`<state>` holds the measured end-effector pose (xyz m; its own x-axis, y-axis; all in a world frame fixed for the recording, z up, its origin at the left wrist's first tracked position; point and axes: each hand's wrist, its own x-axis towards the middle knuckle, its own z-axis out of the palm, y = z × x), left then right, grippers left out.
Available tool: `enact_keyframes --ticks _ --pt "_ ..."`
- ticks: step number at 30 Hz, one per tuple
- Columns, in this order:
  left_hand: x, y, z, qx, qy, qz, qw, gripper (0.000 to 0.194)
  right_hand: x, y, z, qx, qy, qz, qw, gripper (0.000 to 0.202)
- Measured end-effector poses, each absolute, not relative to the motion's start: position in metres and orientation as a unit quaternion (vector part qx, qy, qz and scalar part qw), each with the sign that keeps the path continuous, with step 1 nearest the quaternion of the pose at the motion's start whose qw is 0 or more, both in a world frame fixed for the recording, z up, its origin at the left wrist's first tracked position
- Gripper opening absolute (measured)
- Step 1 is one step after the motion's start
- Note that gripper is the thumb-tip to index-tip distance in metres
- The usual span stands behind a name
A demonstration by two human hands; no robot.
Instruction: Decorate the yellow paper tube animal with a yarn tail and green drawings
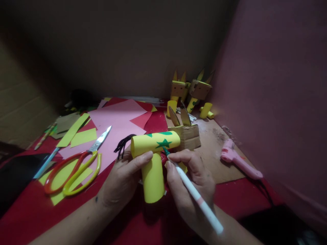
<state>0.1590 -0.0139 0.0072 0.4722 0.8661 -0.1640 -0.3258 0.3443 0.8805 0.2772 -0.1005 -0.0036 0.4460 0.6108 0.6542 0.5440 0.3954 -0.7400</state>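
My left hand (127, 173) is closed round a yellow paper-tube animal figure (153, 177), its thumb lying across the body. The figure has a black yarn tail (124, 144) on the left and a cardboard head (189, 136) with two pointed ears on the right. Green shapes mark the body, among them a star (164, 143). Pinched in my right hand (195, 180) is a white marker (198, 197), its green tip touching the star. Part of the figure's underside is hidden behind my right fingers.
Scissors (84, 166) with red and yellow handles lie on yellow and pink paper (122, 117) at left. A pink glue gun (240, 158) rests at right by a cardboard sheet (219, 166). Similar figures (200, 89) and yellow tubes (205, 110) stand at the back.
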Motion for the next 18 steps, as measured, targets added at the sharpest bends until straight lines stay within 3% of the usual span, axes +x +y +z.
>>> enact_keyframes --ticks 6,12,18 --pt "0.1574 -0.0149 0.0061 0.415 0.322 0.399 0.752 0.067 0.277 -0.1009 -0.0026 -0.542 -0.539 0.025 0.644 0.015" --pt "0.1572 -0.0185 0.0117 0.433 0.316 0.4 0.743 0.051 0.2745 -0.1005 -0.0018 -0.541 -0.538 0.029 0.645 0.015" --pt "0.1576 -0.0171 0.01 0.43 0.318 0.399 0.745 0.052 0.2751 -0.1001 -0.0012 -0.533 -0.553 0.018 0.64 0.015"
